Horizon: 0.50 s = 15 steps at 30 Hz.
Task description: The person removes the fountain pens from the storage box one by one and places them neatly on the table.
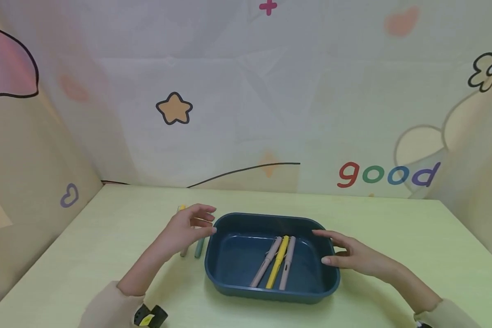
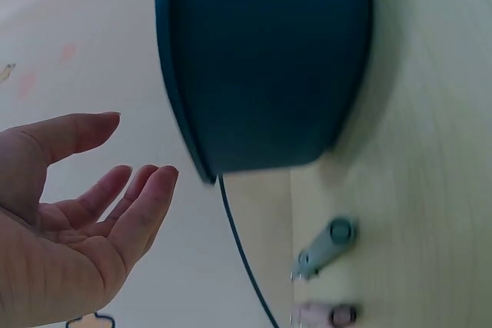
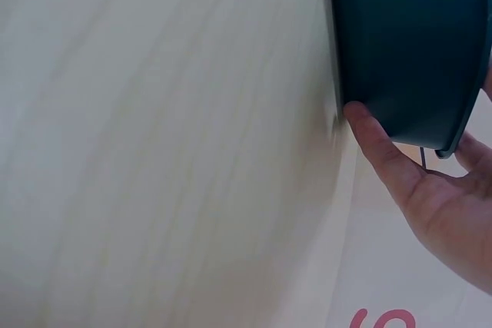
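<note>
On the pale surface (image 1: 393, 218), I see a dark blue bin (image 1: 266, 293) with its long axis running left to right and its open top facing up. Inside, a yellow pen (image 1: 278, 262) and two greyish pens (image 1: 287, 263) slant, far ends leaning right. The bin sits between the hands: the left hand (image 1: 188, 228) hovers just beside its left end, loosely bent, thumb and fingers apart, holding nothing; the right hand (image 1: 350, 253) grips the right wall, reaching over the rim. Both forearms (image 1: 414, 286) angle inward.
</note>
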Each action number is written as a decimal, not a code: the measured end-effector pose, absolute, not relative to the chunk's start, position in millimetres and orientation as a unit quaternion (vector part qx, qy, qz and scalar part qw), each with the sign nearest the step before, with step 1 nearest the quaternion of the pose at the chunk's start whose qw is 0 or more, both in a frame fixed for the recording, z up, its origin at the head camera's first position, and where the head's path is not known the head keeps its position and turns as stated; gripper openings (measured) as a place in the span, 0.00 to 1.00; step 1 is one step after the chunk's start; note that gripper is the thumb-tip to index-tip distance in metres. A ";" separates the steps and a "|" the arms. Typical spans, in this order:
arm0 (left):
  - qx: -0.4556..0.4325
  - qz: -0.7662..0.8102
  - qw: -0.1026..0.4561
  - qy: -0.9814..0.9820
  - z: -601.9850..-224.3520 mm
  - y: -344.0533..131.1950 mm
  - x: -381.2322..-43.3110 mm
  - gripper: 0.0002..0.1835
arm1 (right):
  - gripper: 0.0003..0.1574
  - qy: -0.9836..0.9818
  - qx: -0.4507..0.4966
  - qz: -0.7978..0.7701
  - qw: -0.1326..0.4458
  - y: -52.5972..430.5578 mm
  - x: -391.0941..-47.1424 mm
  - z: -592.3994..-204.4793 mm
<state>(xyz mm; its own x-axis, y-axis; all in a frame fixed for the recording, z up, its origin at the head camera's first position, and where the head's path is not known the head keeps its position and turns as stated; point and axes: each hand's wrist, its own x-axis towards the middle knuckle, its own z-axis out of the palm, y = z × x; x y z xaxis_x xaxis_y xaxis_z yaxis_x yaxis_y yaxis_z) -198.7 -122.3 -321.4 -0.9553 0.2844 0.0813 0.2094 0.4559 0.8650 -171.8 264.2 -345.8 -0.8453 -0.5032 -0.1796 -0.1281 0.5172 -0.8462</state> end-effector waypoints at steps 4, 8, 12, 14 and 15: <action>0.161 0.508 0.044 0.845 -324.0 -102.7 -194.6 0.23 | 0.40 0.846 -0.192 -0.453 0.204 264.9 -171.9 -346.6; 0.206 0.497 0.043 0.842 -328.5 -87.7 -192.2 0.22 | 0.40 0.846 -0.194 -0.453 0.203 265.4 -172.3 -347.9; 0.242 0.491 0.046 0.836 -332.5 -75.7 -190.8 0.22 | 0.40 0.846 -0.193 -0.454 0.204 265.3 -172.3 -348.2; 0.246 0.493 0.052 0.833 -334.0 -70.4 -190.5 0.22 | 0.40 0.846 -0.189 -0.454 0.204 265.1 -172.3 -348.1; 0.247 0.492 0.055 0.833 -334.9 -68.1 -190.5 0.23 | 0.40 0.846 -0.189 -0.455 0.204 265.0 -172.2 -348.2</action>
<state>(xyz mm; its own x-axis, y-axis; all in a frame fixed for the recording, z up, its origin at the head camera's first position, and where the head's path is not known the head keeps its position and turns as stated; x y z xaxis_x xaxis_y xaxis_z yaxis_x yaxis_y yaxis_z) -190.5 -68.1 -334.9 -0.8719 0.4660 0.1506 0.3569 0.3941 0.8469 -172.2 265.0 -348.2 -0.8457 -0.5048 -0.1731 -0.1344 0.5155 -0.8463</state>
